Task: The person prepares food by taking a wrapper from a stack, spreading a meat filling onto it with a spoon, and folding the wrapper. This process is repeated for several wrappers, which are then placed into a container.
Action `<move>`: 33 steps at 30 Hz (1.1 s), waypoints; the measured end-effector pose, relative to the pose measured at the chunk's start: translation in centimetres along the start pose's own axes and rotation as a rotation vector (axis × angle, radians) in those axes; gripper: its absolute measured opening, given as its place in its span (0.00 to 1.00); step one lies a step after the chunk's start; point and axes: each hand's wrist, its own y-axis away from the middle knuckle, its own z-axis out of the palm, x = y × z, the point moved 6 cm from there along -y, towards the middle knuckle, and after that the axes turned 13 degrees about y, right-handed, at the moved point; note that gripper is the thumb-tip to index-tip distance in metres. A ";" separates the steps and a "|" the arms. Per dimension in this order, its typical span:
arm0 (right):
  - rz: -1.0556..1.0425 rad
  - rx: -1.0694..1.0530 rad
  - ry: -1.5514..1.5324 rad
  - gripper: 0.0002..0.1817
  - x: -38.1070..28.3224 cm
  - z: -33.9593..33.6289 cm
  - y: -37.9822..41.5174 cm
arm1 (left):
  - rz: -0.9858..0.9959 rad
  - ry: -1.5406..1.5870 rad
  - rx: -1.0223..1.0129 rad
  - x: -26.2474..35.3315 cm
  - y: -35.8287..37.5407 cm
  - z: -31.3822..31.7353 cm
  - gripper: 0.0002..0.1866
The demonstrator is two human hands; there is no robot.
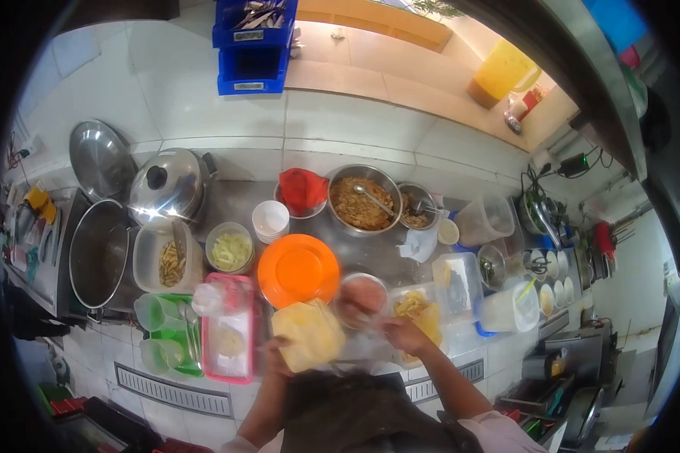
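My left hand (278,358) grips a pale yellow, squarish sheet or stack of sheets (307,337) by its left edge. That sheet is over the counter's front edge, just below an orange plate (298,270). My right hand (402,334) is closed beside a steel bowl of pinkish paste (363,297), which looks like minced meat. Something thin and blurred seems to run from its fingers toward the bowl; I cannot make out what it is. Just behind my right hand lies a tray with folded yellow pieces (413,304) and more yellow sheets (431,326).
A pink tray (251,332) and green tray (175,365) stand left. Behind are white bowls (270,219), a tub of chopped pale-green vegetable (230,250), a large bowl of brown food (353,200) and a lidded pot (166,181). Clear containers (458,282) stand right.
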 end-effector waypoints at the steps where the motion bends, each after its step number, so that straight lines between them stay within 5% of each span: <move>1: 0.004 0.005 -0.007 0.19 -0.1 0.2 0.8 | -0.009 -0.002 0.003 0.0 -0.1 -0.2 0.41; 3: -0.482 0.301 0.558 0.18 -3.1 -0.1 2.9 | -0.023 -0.009 0.015 0.0 -0.4 -0.5 0.41; 4: -0.476 0.308 0.553 0.18 -3.0 0.4 3.1 | -0.032 -0.011 0.018 -0.1 -0.6 -0.6 0.41; 6: -0.410 0.481 1.108 0.18 -3.4 2.2 3.0 | -0.032 -0.019 0.027 0.1 -1.0 -0.9 0.41; 9: -0.185 0.392 1.209 0.18 -4.9 4.7 2.3 | -0.049 -0.046 0.033 0.3 -1.2 -1.3 0.41; 13: -0.304 0.387 1.061 0.17 -4.0 4.1 -0.1 | -0.037 -0.068 0.053 0.7 -1.1 -2.2 0.41; 15: -0.396 0.324 0.541 0.15 -4.2 2.5 -1.0 | -0.028 -0.045 0.067 1.0 -0.8 -2.6 0.41; 16: -0.397 0.327 0.543 0.15 -4.4 1.8 -0.7 | -0.030 -0.044 0.064 0.9 -0.8 -2.4 0.41; 18: -0.213 0.144 0.199 0.14 -3.2 1.2 -0.3 | -0.040 -0.061 0.065 0.9 -0.5 -2.0 0.41; 25: -0.446 0.320 0.219 0.14 -6.3 1.3 6.0 | -0.169 -0.057 -0.023 -1.9 -2.4 -1.3 0.42; 27: -0.703 0.433 0.484 0.16 -7.5 2.1 6.9 | -0.267 0.000 -0.080 -3.3 -2.7 -0.4 0.40; 31: -0.840 0.580 0.632 0.20 -7.6 3.2 7.0 | -0.329 0.013 -0.067 -4.0 -2.8 -1.4 0.39; 33: -0.875 0.608 0.967 0.24 -7.7 3.8 7.4 | -0.358 0.058 -0.056 -4.3 -2.7 -1.3 0.39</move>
